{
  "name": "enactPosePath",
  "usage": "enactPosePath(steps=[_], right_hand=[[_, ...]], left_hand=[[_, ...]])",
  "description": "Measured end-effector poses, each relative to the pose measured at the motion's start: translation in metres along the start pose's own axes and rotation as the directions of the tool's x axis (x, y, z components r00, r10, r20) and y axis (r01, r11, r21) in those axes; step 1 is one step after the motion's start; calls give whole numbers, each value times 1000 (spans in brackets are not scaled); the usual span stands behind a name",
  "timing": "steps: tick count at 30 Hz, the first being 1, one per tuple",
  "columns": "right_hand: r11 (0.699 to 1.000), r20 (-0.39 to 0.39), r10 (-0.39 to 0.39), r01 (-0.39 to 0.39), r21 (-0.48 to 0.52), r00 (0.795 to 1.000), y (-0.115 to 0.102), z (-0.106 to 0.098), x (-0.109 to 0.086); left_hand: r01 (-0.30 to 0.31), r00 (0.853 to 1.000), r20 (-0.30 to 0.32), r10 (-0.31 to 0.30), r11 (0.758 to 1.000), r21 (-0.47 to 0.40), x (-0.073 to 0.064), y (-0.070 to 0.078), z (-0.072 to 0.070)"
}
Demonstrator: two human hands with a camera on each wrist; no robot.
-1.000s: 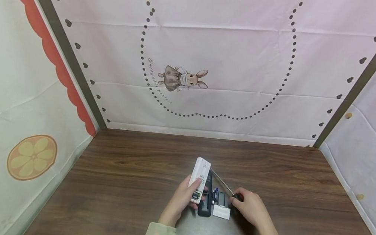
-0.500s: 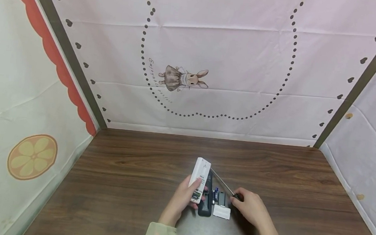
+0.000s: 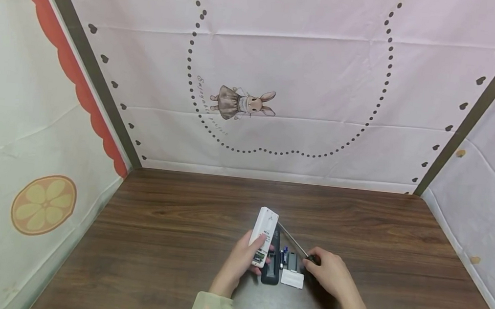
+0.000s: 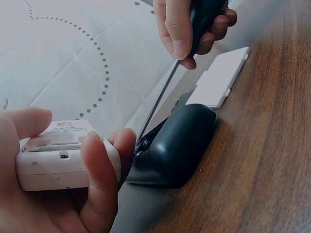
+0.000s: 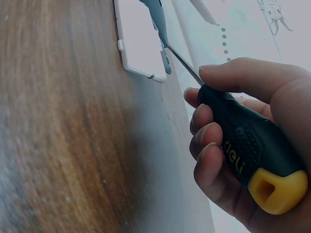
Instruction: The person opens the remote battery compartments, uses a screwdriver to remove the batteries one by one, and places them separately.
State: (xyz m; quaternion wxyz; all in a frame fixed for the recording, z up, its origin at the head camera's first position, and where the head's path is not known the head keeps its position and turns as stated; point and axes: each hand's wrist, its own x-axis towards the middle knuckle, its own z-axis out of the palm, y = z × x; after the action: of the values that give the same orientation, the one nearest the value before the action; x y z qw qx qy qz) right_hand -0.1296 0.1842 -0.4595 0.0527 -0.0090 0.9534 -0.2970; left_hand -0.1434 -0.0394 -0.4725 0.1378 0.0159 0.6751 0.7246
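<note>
L hand (image 3: 238,260) curled round white remote (image 3: 267,220), R hand (image 3: 330,275) gripping screwdriver (image 5: 247,135): prob. prepping work at open batt. bay (image 4: 53,141). Next move likely needs steady aim.

On the worktop (image 3: 169,246), the lying remote (image 3: 270,272) is just right of the held remote (image 3: 266,221), which the left grip (image 3: 235,261) holds so that it overlaps the lying one in the head view; further right come the batteries (image 3: 284,256), then the far cover (image 3: 292,261), with the near cover (image 3: 292,279) before both. Right of the covers, the right grip (image 3: 333,275) holds the screwdriver (image 5: 252,131), its shaft slanting left and away towards the remotes, tip contact unclear. Behind the worktop is the back cloth (image 3: 316,77), flanked by the left cloth (image 3: 26,105) and right cloth (image 3: 494,166).
</note>
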Motion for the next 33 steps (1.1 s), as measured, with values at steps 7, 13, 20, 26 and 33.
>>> enactPosePath(steps=[7,13,20,26,33], right_hand=[[1000,7,0,0,3,1000,2,0,0],[1000,12,-7,7,10,1000,4,1,0],[1000,5,-13,13,7,1000,5,1,0],[1000,12,-4,4,7,1000,4,1,0],[1000,19,3,-3,6,1000,4,2,0]], left_hand=[[8,1000,11,-8,1000,3,2,-1,-1],[14,1000,-4,-14,1000,20,2,-2,0],[13,1000,-15,-13,999,31,2,-2,0],[15,1000,-14,-15,999,33,1,-2,0],[25,1000,-13,-24,999,35,0,0,-1]])
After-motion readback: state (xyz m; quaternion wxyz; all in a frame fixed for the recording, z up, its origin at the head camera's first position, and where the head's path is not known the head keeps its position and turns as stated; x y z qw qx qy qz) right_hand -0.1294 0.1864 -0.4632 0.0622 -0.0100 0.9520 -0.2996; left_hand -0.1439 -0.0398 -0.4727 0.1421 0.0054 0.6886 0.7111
